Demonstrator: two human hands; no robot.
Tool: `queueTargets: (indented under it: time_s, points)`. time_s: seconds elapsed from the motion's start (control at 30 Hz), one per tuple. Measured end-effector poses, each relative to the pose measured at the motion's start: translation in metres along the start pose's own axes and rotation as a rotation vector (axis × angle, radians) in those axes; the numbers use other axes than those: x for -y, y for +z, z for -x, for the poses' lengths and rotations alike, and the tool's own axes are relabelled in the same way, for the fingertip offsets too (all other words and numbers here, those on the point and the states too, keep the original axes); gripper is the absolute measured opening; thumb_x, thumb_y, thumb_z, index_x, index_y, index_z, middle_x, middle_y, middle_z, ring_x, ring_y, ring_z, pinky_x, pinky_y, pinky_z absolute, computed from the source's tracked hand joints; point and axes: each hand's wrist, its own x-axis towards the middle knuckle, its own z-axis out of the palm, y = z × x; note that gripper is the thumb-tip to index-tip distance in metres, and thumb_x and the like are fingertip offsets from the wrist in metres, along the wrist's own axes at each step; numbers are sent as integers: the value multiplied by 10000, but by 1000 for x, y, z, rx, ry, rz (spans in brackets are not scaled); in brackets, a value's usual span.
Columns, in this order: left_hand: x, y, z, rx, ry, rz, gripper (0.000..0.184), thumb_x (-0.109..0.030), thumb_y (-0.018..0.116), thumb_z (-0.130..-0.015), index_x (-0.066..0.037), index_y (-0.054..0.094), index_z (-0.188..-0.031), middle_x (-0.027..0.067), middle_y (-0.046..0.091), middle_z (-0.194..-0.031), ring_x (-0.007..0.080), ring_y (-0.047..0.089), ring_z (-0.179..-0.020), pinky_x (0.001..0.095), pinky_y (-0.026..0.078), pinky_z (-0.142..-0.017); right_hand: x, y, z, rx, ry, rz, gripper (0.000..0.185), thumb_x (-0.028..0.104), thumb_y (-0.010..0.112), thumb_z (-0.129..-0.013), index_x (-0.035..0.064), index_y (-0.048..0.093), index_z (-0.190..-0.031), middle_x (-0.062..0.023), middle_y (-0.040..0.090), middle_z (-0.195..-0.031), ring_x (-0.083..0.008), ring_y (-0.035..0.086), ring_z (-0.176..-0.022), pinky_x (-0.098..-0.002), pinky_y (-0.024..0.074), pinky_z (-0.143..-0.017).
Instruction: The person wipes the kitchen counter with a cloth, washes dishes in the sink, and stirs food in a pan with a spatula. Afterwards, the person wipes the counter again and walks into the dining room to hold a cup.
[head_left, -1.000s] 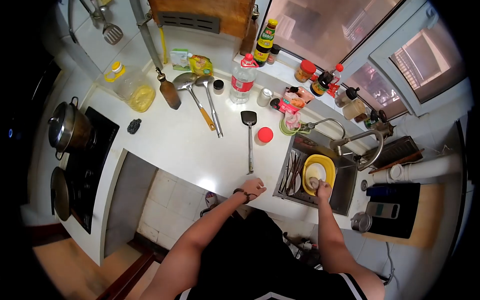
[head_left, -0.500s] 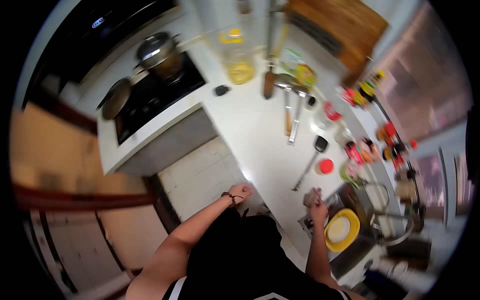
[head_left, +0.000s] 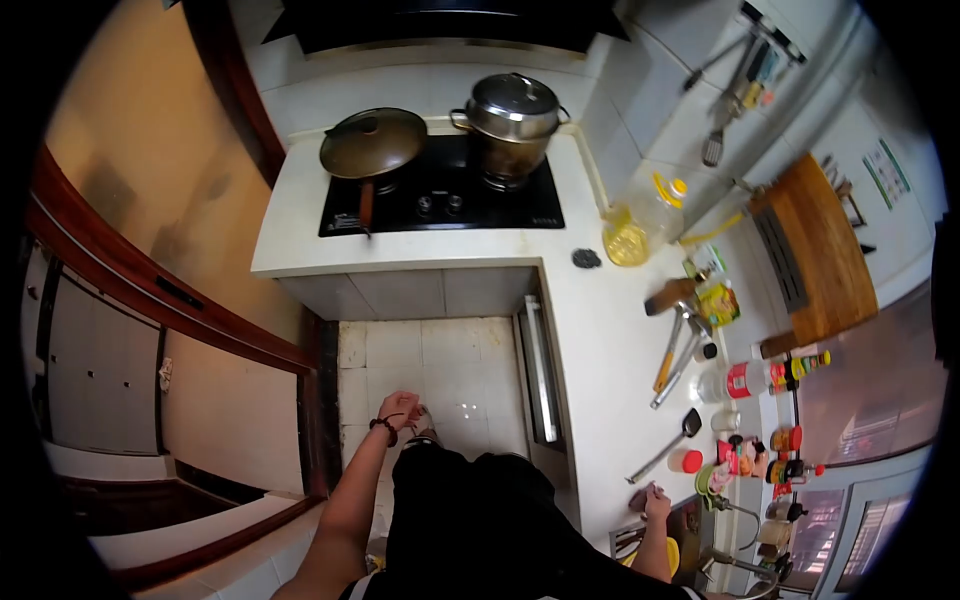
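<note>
One brownish item (head_left: 637, 501), outside the sink (head_left: 685, 517) and not yet put down, is in the right hand (head_left: 656, 504) by the desk (head_left: 610, 390); the left hand (head_left: 400, 407) hangs loosely open, seemingly empty. Beyond, lidded pot (head_left: 512, 122) and pan (head_left: 372, 146) sit on the stove (head_left: 530, 208).

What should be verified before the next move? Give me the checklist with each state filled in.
1. Left hand free: cannot tell; its fingers are curled, though no object shows in it.
2. Brownish item in the right hand: ok, it appears held, over the counter edge by the sink.
3. Counter near the right hand free of tools: not ok, the black-headed spatula lies there.
4. Pot covered: ok, its lid is on.
5. Flame under the pot off: cannot tell.
6. Oil jug closed: ok, its yellow cap is on.
</note>
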Motion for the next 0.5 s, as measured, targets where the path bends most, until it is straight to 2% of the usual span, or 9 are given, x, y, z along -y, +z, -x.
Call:
queueTargets:
  time_s: [0.07,0.13,0.17,0.2,0.27,0.37,0.43,0.5]
  points:
    - [-7,-40,-2,-31,29,21,361,-340,669,-975,-72,592,-1205,87,704,-1005,188,691,-756,328,576,-670,20,2,18,13,30,177,457,419,689,-886,106,707,-1218,-174,748,-1000,-319,716,-962,-425,547,-835]
    - [-17,-78,-6,-85,48,78,332,-329,657,-981,-63,602,-1172,88,709,-988,183,692,-743,315,568,-633,36,11,26,-157,-4,233,425,310,659,-896,98,655,-1264,-175,729,-1064,-322,688,-1026,-440,537,-868]
    - [-22,-96,-7,-135,59,123,306,-318,646,-988,-55,611,-1140,88,714,-972,178,692,-731,303,559,-597,134,-5,63,-215,324,394,385,177,614,-866,51,636,-1229,-191,712,-1092,-343,663,-1064,-468,527,-891]
    - [-28,-112,-9,-139,54,125,306,-318,646,-988,-55,611,-1140,88,714,-972,178,692,-731,303,559,-597,151,7,56,-211,320,398,385,177,614,-866,51,636,-1229,-191,712,-1092,-343,663,-1064,-468,527,-891]
    - [-41,-143,-14,-185,75,159,311,-311,643,-991,-51,610,-1157,92,713,-988,181,690,-734,310,561,-609,173,36,36,-239,-106,314,317,131,600,-836,12,677,-1120,-208,723,-991,-366,685,-982,-459,535,-852]
    - [-66,-175,-35,-194,91,212,296,-303,638,-995,-44,620,-1136,88,713,-970,173,680,-722,303,550,-595,322,83,33,-137,-431,-5,204,146,636,-835,-33,716,-890,-226,716,-837,-371,708,-815,-422,544,-781]
    - [-92,-188,-47,-195,94,220,293,-301,638,-994,-42,621,-1131,86,713,-967,170,677,-718,300,547,-593,417,136,27,-21,-677,-112,217,177,685,-856,-32,725,-902,-218,722,-851,-348,715,-807,-410,551,-785]
    - [-132,-199,-61,-263,215,166,269,-279,631,-1000,-43,620,-1129,79,712,-968,157,669,-715,291,538,-587,543,162,57,181,-716,-113,268,263,714,-881,-2,748,-899,-197,719,-806,-323,709,-753,-398,551,-719]
